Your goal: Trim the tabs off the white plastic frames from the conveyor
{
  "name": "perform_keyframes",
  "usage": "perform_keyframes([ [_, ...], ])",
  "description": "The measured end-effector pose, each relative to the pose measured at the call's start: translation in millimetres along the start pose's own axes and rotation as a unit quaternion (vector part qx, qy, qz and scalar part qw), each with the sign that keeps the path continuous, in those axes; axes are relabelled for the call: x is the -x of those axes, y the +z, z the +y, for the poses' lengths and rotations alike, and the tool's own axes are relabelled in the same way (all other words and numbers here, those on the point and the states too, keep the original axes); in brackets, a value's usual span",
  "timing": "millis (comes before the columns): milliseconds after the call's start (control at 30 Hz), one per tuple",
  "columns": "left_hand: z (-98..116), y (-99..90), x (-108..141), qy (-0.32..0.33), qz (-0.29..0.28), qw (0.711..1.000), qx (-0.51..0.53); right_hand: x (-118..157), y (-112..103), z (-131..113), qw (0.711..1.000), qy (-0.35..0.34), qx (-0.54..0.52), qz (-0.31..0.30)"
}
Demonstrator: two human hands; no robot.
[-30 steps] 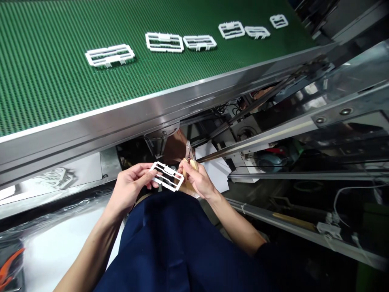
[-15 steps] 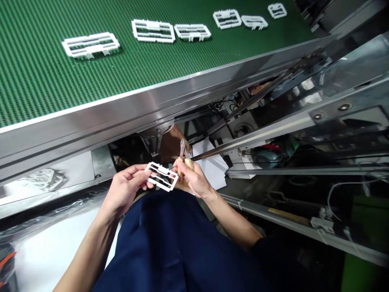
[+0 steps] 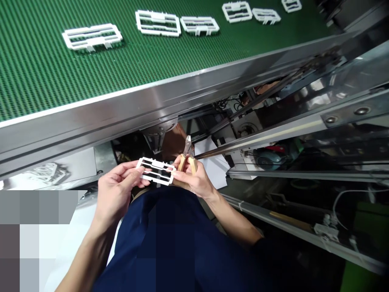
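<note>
My left hand point(image 3: 117, 188) grips the left part of a white plastic moulded frame point(image 3: 154, 163), which has long slots and small tabs. My right hand point(image 3: 193, 180) holds a pair of side cutters point(image 3: 187, 152) with tan handles, their metal jaws pointing up and away from me. The fingers of that hand touch the frame's right end. The cutter jaws stand just beyond the frame, apart from it. My fingers hide part of the handles.
Several similar white frames point(image 3: 92, 37) lie in a row on a green textured conveyor belt point(image 3: 91, 81) with a steel side rail point(image 3: 121, 109). White paper sheets point(image 3: 212, 164) and machinery lie below the rail. Dark blue clothing point(image 3: 164, 239) fills the lower middle.
The frame has turned from a downward-right tilt to nearly level and moved left. The cutters stand more upright. The whole scene has shifted with my head, and the belt's frames sit higher in view.
</note>
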State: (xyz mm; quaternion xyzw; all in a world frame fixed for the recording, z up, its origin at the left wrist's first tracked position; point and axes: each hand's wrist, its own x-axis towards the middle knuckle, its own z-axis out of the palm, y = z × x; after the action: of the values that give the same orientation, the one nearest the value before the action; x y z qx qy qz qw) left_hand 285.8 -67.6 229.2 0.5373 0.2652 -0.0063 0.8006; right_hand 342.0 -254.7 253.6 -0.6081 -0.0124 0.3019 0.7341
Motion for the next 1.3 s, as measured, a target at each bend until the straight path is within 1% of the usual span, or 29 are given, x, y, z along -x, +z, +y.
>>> perform_keyframes([
  [100, 7.0, 2.7, 11.4, 0.015, 0.042, 0.999, 0.000, -1.9, 3.4, -1.4, 1.000, -0.024, -0.010, -0.001],
  [200, 9.4, 3.5, 19.8, 0.020, 0.062, 0.998, 0.016, -4.7, 5.7, -1.1, 0.999, -0.034, -0.005, -0.013],
  [333, 8.9, 2.1, 25.5, 0.016, 0.088, 0.996, 0.022, -8.4, 8.3, 0.1, 0.999, -0.031, -0.010, -0.033],
  [567, 6.9, -1.8, 27.0, 0.018, 0.101, 0.994, 0.048, -12.9, 13.7, -2.7, 0.999, -0.022, 0.002, -0.043],
  [733, 5.9, -2.3, 27.2, 0.012, 0.110, 0.992, 0.058, -16.0, 14.6, -3.0, 0.998, -0.032, 0.008, -0.051],
  [800, 5.9, -0.6, 27.4, 0.027, 0.114, 0.991, 0.065, -16.5, 14.9, -1.7, 0.998, -0.037, 0.001, -0.048],
  [933, 5.5, 4.8, 26.7, 0.078, 0.109, 0.987, 0.085, -15.0, 17.4, 2.5, 0.998, -0.043, -0.009, -0.045],
  [1000, 4.6, 6.5, 25.5, 0.085, 0.107, 0.986, 0.095, -13.3, 19.1, 5.5, 0.998, -0.042, 0.004, -0.054],
  [1133, 0.8, 6.1, 21.9, 0.075, 0.115, 0.985, 0.106, -8.5, 22.1, 11.5, 0.996, -0.033, 0.037, -0.078],
  [1300, -0.7, 0.2, 17.9, 0.060, 0.108, 0.989, 0.082, -4.1, 22.7, 15.5, 0.990, -0.015, 0.067, -0.123],
])
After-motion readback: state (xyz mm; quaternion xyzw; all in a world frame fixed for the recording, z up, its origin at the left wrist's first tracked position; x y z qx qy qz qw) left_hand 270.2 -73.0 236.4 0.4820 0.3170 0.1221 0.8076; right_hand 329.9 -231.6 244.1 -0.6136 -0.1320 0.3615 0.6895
